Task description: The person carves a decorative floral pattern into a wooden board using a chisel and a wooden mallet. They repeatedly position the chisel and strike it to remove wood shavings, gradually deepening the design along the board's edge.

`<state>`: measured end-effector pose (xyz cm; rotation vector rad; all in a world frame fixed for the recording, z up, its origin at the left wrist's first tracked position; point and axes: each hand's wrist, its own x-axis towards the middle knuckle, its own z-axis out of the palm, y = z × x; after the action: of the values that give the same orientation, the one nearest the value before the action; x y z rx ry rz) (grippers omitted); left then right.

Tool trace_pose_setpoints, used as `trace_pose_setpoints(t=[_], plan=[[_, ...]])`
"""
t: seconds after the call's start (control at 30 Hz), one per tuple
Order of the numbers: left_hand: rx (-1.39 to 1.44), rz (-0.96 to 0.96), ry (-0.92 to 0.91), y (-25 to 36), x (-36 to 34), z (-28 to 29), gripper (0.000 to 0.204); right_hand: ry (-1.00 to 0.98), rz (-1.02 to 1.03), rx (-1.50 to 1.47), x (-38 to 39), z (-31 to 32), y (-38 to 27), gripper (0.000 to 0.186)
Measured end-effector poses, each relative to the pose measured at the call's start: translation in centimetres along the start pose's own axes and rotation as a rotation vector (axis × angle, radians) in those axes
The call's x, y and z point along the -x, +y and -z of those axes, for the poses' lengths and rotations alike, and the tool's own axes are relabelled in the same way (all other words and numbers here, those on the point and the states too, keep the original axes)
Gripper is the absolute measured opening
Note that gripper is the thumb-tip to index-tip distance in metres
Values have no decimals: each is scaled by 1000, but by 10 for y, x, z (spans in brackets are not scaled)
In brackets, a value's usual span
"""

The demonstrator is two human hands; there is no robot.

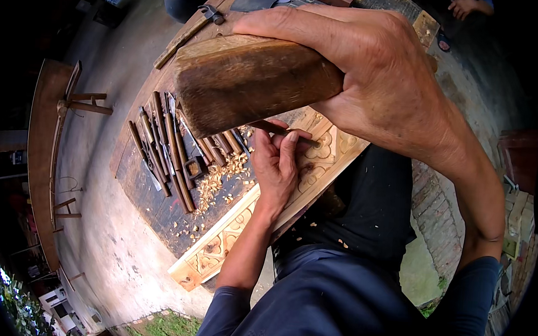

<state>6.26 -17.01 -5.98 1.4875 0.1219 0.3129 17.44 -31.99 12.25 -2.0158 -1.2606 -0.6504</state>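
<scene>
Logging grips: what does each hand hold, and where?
Right hand grips one end of the wooden mallet block; left hand fingers pinch the chisel along its shaft.

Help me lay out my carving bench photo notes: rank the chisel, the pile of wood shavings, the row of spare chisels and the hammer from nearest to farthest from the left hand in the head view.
1. Chisel: gripped in the left hand.
2. Wood shavings: just left of it.
3. Spare chisels: farther left, in a row.
4. Hammer: far bench edge, upper left.
</scene>
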Motion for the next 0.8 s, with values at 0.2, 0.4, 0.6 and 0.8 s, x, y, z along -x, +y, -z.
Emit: trace_pose_setpoints(t=[0.2,0.4,0.6,0.8], plan=[[-27,-19,-11,-1,0,0,15,-103,4,2,-4,7,1,62],[-165,-90,-10,7,5,-4,14,-166,10,-55,-20,26,-10,59],[-211,-150,-18,5,8,-6,14,-6,254,-12,-20,12,11,57],[-209,-164,-10,2,7,-5,16,-84,79,-71,-26,23,-12,54]])
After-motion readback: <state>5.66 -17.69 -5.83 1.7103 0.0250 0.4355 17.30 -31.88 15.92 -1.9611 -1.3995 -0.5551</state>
